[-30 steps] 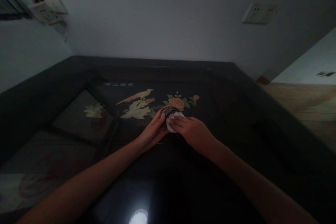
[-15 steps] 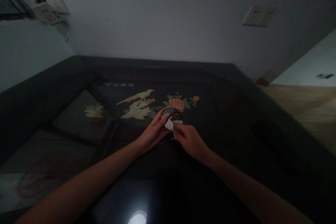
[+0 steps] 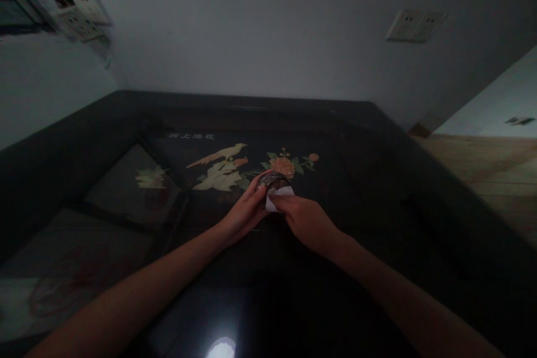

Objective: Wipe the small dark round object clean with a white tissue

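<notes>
Both my hands meet over the middle of a glossy black table inlaid with a bird and flowers. My left hand curls its fingers around a small round dark object, holding it by its left side. My right hand pinches a small white tissue and presses it against the near side of that object. What the round object is cannot be made out in the dim light.
A grey wall rises behind the table, with a socket plate at the right and other plates at the upper left. Wooden floor lies beyond the table's right edge. A lamp reflection glares near the front.
My right hand drew back toward me with the white tissue bunched up, then moved forward again onto the round object. My left hand stayed on the object.
</notes>
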The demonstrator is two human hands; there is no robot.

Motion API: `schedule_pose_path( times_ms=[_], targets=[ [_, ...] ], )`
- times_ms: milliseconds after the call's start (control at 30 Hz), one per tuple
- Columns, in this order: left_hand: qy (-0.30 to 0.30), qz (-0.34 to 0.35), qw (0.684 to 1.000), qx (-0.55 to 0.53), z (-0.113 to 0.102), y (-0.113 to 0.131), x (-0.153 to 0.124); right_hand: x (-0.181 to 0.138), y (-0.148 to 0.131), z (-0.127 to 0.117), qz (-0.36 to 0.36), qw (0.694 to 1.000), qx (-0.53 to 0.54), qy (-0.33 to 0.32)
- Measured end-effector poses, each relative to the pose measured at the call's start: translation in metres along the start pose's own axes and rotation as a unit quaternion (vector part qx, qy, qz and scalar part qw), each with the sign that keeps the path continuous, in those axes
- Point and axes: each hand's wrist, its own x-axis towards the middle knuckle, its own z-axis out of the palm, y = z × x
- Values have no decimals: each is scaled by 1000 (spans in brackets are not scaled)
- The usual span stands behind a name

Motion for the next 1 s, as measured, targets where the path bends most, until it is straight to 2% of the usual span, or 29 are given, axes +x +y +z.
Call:
schedule_pose_path(
  times_ms=[133,233,333,433,500,600,700,833,1000],
  targets=[
    [11,-1,1000,-7,2,1,0,0,2,0,-48,986,-157,11],
    [17,-1,1000,-15,2,1,0,0,5,2,-54,984,-166,17],
    [22,-7,1000,-21,2,0,1,0,5,4,-34,997,-70,21],
    [19,-6,1000,-22,2,0,1,0,1,6,9,996,86,34],
    [18,-2,1000,-24,2,0,1,0,-4,10,49,979,191,46],
    [20,-10,1000,-18,2,1,1,0,-10,20,95,937,327,79],
    [20,-16,1000,-1,3,1,0,0,-12,27,104,914,378,106],
    [26,-5,999,-19,1,1,0,0,-5,20,66,954,284,71],
    [20,-5,999,-35,-1,0,2,1,8,1,-30,999,43,-3]
  ],
)
